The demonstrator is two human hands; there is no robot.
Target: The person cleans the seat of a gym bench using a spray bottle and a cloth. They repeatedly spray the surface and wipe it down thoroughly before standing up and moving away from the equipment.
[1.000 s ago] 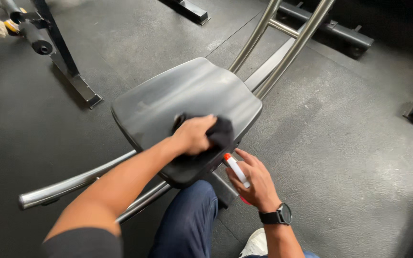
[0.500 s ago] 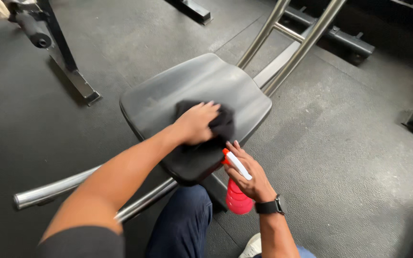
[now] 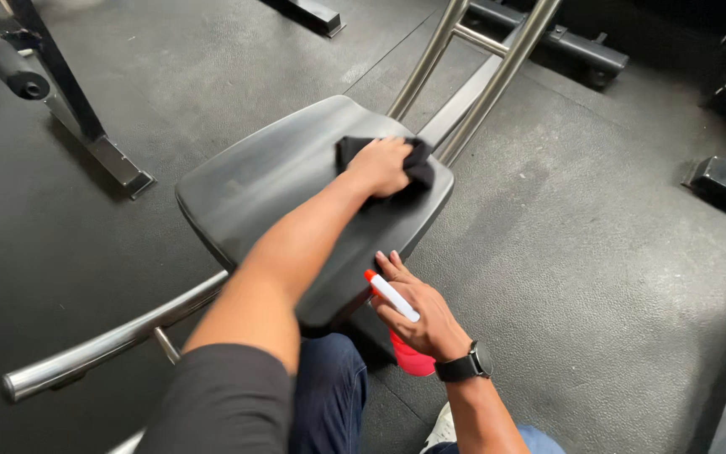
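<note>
the person is kneeling at a black padded seat (image 3: 287, 193) of a gym machine, and everything here is placed from that seat. the left hand (image 3: 380, 166) is pressing a dark cloth (image 3: 418, 164) flat on the seat's far right corner, near the edge closest to the steel uprights (image 3: 485, 76). the left grip is lying spread over the cloth, palm down, with fingers bunched on the fabric rather than curled around it; the cloth is sticking out on both sides of the hand. the left forearm is stretching across the middle of the seat from its near edge.

the right hand (image 3: 422, 315) is hovering just off the seat's near right edge, below the cloth. the right grip is wrapped closed around a spray bottle (image 3: 401, 324), with a white head and an orange nozzle tip pointing toward the seat, and a red body showing under the palm. a dark watch (image 3: 468, 366) is sitting on that wrist.

a chrome rail (image 3: 111, 340) is running out from under the seat's near left side. a black padded roller (image 3: 10, 67) on a dark frame is standing well to the seat's far left. the seat is resting over a dark rubber floor (image 3: 615, 277), and the person's blue trouser leg (image 3: 329, 395) is showing just below the seat's near edge.
</note>
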